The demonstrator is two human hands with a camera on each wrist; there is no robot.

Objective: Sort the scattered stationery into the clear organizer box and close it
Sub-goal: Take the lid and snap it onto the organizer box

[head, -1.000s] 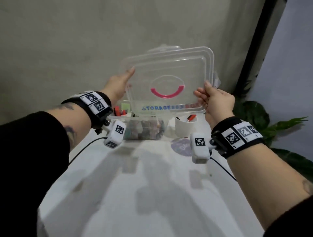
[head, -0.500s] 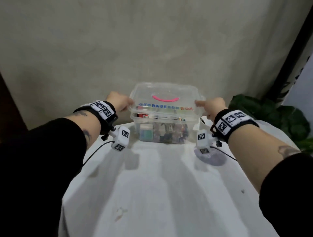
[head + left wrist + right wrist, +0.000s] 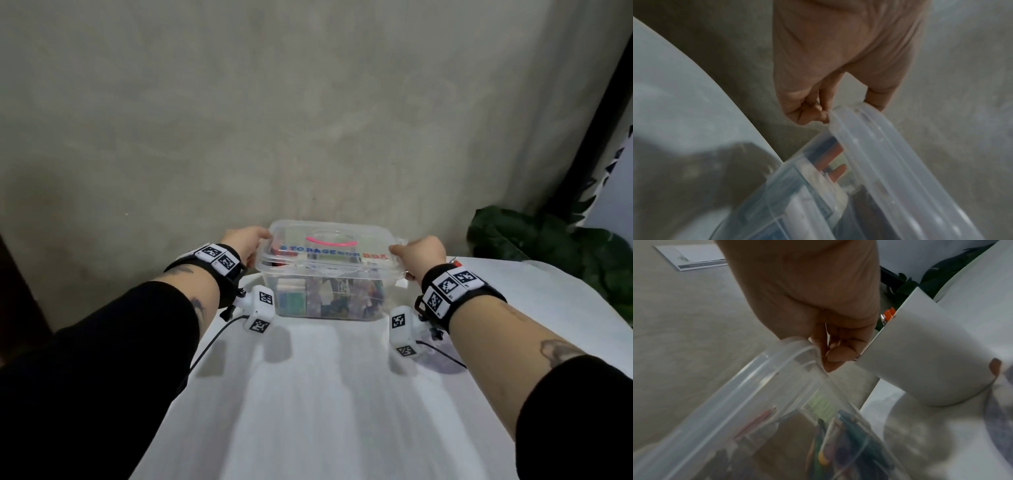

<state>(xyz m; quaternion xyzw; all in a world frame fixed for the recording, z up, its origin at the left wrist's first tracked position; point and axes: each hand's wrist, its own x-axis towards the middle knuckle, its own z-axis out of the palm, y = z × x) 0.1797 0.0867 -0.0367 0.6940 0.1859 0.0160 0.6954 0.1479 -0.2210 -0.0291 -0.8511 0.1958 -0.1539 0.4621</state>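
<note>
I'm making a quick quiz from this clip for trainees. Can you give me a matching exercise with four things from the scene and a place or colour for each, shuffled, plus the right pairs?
Things:
1. lid
2. handle
3. white cup
4. plant

Descriptions:
A. pink
B. on the table at the right end of the organizer box, beside the right hand
C. dark green, off the table's right edge
D. clear, gripped at both ends, the left hand at the left one

Pairs: 1-D, 2-A, 3-B, 4-C

Glossy clear plastic organizer box (image 3: 329, 274)
</note>
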